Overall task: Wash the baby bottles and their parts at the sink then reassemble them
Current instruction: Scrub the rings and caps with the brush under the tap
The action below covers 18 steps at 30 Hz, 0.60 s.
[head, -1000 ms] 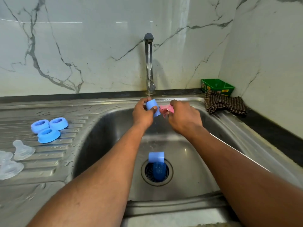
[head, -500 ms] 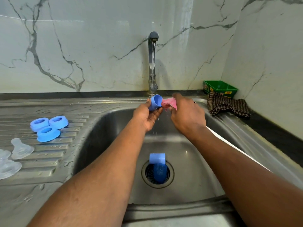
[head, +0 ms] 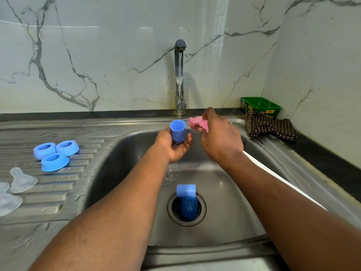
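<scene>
L hand (head: 172,145) cups small blue plastic cap (head: 177,131), mouth up, under tap stream; R hand (head: 218,137) grips crumpled pink sponge (head: 196,124) just beside it, near steel sink's back rim (head: 125,124).

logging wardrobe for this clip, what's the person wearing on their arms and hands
Both forearms are bare with no sleeves in view. The left hand shows no glove or jewellery. The right hand has no glove; a small glint at one finger may be a ring, too small to confirm.

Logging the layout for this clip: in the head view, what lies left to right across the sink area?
Clear teats → blue rings → left hand holding blue cap → right hand gripping pink sponge → checked cloth.
</scene>
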### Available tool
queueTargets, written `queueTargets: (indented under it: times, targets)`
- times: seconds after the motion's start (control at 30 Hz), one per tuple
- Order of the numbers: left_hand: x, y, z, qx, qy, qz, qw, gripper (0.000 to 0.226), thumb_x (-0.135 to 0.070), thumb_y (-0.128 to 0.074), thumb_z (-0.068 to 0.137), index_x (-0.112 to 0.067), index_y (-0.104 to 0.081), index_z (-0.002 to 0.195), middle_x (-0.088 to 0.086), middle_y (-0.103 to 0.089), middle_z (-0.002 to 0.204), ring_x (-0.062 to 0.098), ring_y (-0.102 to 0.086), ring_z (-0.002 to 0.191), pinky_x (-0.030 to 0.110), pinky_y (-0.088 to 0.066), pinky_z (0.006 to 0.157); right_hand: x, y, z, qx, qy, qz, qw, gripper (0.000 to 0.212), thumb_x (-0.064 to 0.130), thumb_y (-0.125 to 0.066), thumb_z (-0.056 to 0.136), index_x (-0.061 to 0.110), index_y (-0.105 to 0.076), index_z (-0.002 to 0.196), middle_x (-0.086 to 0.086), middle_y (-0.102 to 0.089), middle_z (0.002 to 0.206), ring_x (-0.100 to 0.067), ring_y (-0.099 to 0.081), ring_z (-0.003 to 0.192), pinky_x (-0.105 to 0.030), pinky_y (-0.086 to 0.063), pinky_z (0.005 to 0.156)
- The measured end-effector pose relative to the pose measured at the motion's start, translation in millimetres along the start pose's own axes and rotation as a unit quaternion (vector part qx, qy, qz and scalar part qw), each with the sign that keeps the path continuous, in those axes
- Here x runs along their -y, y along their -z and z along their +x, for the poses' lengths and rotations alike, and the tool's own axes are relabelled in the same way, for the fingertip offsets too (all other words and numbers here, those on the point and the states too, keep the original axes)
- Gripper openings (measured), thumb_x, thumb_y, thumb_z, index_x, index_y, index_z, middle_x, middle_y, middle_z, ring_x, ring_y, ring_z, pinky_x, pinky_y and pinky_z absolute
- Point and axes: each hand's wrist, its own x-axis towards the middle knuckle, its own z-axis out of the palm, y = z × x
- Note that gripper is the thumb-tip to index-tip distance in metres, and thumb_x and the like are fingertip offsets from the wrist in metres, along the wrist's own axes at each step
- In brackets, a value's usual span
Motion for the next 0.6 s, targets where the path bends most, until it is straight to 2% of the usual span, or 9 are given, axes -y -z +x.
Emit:
queueTargets:
  times: [0.07,0.2,0.3,0.37,0.4,0.43,0.5,0.53,0.6]
  targets:
    - [-2,-4,1,0.009,-0.017,-0.006,1.0,0.04,-0.034,-0.055,0.099,0.004,-0.055,0.111,0.02,-0.06,0.088,0.026,-0.063,0.068,0.033,-0.061,0.055,0,0,0,0.004,-0.002,0.003,1.0,0.032,0.019,-0.059,0.093,0.018,-0.045,0.121,-0.011,-0.066,0.111,-0.038,-0.061,0.099,-0.035,-0.036,0.067]
    - [-7,-8,8,0.022,-0.121,-0.037,0.992,0.036,-0.026,-0.053,0.101,0.002,-0.05,0.123,0.024,-0.062,0.103,0.031,-0.066,0.08,0.04,-0.06,0.08,-1,0,0,0.006,-0.001,0.013,1.0,0.03,0.024,-0.058,0.095,0.017,-0.046,0.121,-0.012,-0.065,0.112,-0.039,-0.06,0.101,-0.037,-0.037,0.068]
    - [3,-4,20,-0.054,-0.201,0.096,0.973,0.032,-0.016,-0.059,0.098,-0.003,-0.051,0.125,0.023,-0.061,0.118,0.03,-0.065,0.083,0.039,-0.062,0.067,-1,-3,0,0.01,-0.001,0.011,1.0,0.029,0.024,-0.059,0.094,0.018,-0.045,0.119,-0.012,-0.065,0.111,-0.039,-0.06,0.1,-0.037,-0.037,0.068]
    - [10,-8,25,-0.101,-0.26,0.174,0.944,0.025,-0.013,-0.062,0.095,-0.014,-0.05,0.116,0.015,-0.06,0.114,0.032,-0.065,0.094,0.046,-0.061,0.075,-3,-4,1,0.016,-0.004,0.012,1.0,0.029,0.023,-0.06,0.093,0.019,-0.045,0.117,-0.011,-0.065,0.11,-0.038,-0.06,0.1,-0.036,-0.036,0.068]
    - [12,-11,22,-0.118,-0.268,0.166,0.942,0.021,-0.012,-0.06,0.095,-0.016,-0.049,0.112,0.014,-0.059,0.109,0.032,-0.065,0.091,0.047,-0.06,0.077,-4,-4,1,0.022,-0.006,0.014,1.0,0.029,0.023,-0.061,0.093,0.019,-0.045,0.117,-0.01,-0.065,0.111,-0.037,-0.06,0.101,-0.036,-0.036,0.068]
    - [11,-14,17,-0.121,-0.255,0.125,0.951,0.016,-0.012,-0.056,0.098,-0.013,-0.049,0.112,0.015,-0.059,0.103,0.03,-0.064,0.082,0.045,-0.061,0.073,-4,-4,1,0.029,-0.008,0.016,0.999,0.029,0.023,-0.062,0.093,0.019,-0.045,0.117,-0.01,-0.064,0.111,-0.036,-0.06,0.102,-0.035,-0.036,0.068]
    - [9,-15,10,-0.086,-0.157,0.024,0.984,0.01,-0.008,-0.047,0.101,-0.002,-0.054,0.105,0.02,-0.061,0.092,0.028,-0.062,0.071,0.04,-0.059,0.067,-4,-4,0,0.037,-0.012,0.021,0.999,0.029,0.025,-0.063,0.093,0.019,-0.046,0.117,-0.009,-0.064,0.11,-0.035,-0.06,0.103,-0.035,-0.036,0.069]
    - [7,-12,9,-0.074,-0.104,0.003,0.992,0.015,-0.006,-0.044,0.101,0.002,-0.056,0.102,0.021,-0.062,0.091,0.03,-0.063,0.074,0.04,-0.059,0.065,-4,-4,0,0.039,-0.011,0.024,0.999,0.03,0.025,-0.063,0.093,0.02,-0.046,0.117,-0.008,-0.064,0.11,-0.034,-0.06,0.103,-0.035,-0.037,0.069]
    - [3,-2,12,-0.075,-0.043,0.0,0.996,0.024,-0.005,-0.04,0.102,0.008,-0.058,0.111,0.024,-0.065,0.104,0.035,-0.066,0.09,0.043,-0.06,0.053,-4,-4,0,0.041,-0.01,0.024,0.999,0.031,0.025,-0.064,0.093,0.02,-0.046,0.117,-0.008,-0.064,0.112,-0.033,-0.059,0.103,-0.035,-0.037,0.07]
